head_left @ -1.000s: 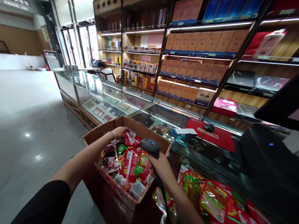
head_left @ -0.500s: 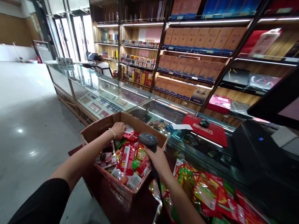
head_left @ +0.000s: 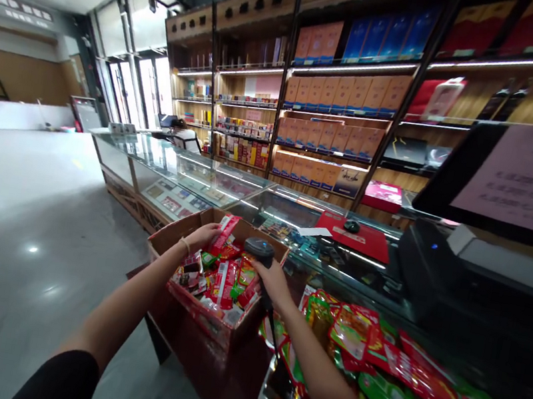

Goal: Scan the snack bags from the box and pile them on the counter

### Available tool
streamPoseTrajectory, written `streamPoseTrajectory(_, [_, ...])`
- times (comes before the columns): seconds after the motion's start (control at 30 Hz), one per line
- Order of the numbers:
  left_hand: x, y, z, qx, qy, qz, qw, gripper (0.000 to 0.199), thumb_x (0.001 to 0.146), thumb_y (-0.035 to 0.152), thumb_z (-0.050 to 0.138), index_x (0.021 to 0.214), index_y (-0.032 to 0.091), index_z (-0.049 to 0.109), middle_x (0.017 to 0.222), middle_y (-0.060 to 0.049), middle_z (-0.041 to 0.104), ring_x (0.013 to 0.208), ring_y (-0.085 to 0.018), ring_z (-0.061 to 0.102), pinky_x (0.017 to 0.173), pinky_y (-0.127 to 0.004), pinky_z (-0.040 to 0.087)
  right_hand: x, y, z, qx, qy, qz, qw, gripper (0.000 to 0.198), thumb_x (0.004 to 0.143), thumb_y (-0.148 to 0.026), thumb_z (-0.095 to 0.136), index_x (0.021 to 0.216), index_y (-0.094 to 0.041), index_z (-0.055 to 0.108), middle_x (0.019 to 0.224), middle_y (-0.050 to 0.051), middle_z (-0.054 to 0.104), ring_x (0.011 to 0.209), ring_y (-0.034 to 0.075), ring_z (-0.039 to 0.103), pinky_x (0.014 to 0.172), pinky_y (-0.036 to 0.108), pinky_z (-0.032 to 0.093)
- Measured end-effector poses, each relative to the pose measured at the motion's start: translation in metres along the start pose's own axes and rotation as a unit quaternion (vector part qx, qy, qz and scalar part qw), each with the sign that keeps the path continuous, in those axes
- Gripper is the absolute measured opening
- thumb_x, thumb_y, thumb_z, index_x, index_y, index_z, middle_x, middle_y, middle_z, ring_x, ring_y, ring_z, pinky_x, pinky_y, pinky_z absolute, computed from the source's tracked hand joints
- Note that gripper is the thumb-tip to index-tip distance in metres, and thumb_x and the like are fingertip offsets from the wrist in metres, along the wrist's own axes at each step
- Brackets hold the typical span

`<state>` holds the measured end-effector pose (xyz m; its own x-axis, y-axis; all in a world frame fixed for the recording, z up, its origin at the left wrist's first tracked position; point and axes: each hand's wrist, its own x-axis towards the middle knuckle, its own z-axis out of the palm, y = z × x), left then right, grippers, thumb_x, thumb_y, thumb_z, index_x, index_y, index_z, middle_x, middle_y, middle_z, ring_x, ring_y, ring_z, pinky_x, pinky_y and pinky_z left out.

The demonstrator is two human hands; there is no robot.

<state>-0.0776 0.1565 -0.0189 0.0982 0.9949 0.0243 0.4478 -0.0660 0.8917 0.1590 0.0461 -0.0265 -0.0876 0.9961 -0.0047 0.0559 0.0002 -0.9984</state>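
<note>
My left hand [head_left: 204, 235] is closed on a red snack packet [head_left: 225, 232], lifted above the left back part of a cardboard box [head_left: 197, 315]. Inside the box lie several red, green and white snack packets [head_left: 224, 282]. My right hand [head_left: 274, 281] grips a black barcode scanner [head_left: 259, 248], its head over the right side of the box. From the scanner a black cable [head_left: 274, 335] runs down past my right forearm. The box stands on a dark reddish table [head_left: 217, 380].
Red and green snack bags [head_left: 401, 369] are heaped to the right, beside a silver-edged packet [head_left: 281, 390]. A monitor [head_left: 517, 178] on a black stand rises at right. Behind runs a glass counter [head_left: 228, 187] with a red mat [head_left: 356, 235], then shelves of boxed goods [head_left: 339, 90].
My left hand has come up out of the packets with a red snack packet in it. The scanner stays over the box. The camera view has shifted slightly.
</note>
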Motion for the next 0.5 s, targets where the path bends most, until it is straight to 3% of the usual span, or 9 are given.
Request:
streamPoseTrajectory(0.13, [-0.016, -0.001, 0.019, 0.006, 0.041, 0.043, 0.998, 0.043, 0.072, 0.044, 0.066, 0.100, 0.012, 0.069, 0.090, -0.008, 0.074, 0.080, -0.020, 0.068, 0.071, -0.029, 0.052, -0.009, 0.000, 0.000, 0.032, 0.043, -0.027, 0.998, 0.035, 0.076, -0.044, 0.062, 0.100, -0.022, 0.046, 0.048, -0.009, 0.051, 0.034, 0.014, 0.049, 0.034, 0.023, 0.039])
streamPoseTrajectory(0.23, [-0.028, 0.004, 0.034, 0.037, 0.053, 0.095, 0.993, 0.040, 0.074, 0.046, 0.061, 0.096, 0.014, 0.072, 0.091, -0.007, 0.074, 0.084, -0.022, 0.068, 0.075, -0.029, 0.051, -0.020, -0.004, -0.007, 0.001, 0.073, -0.051, 0.996, 0.043, 0.074, -0.043, 0.063, 0.108, -0.023, 0.045, 0.048, -0.009, 0.052, 0.034, 0.014, 0.049, 0.035, 0.024, 0.041])
streamPoseTrajectory(0.5, [-0.049, 0.012, 0.047, 0.136, 0.031, 0.168, 0.976, 0.031, 0.079, 0.039, 0.055, 0.096, 0.023, 0.075, 0.093, -0.003, 0.075, 0.086, -0.023, 0.068, 0.078, -0.029, 0.048, -0.062, 0.002, -0.039, -0.087, 0.097, -0.088, 0.988, 0.037, 0.075, -0.044, 0.064, 0.103, -0.023, 0.050, 0.050, -0.007, 0.054, 0.031, 0.013, 0.047, 0.032, 0.024, 0.036])
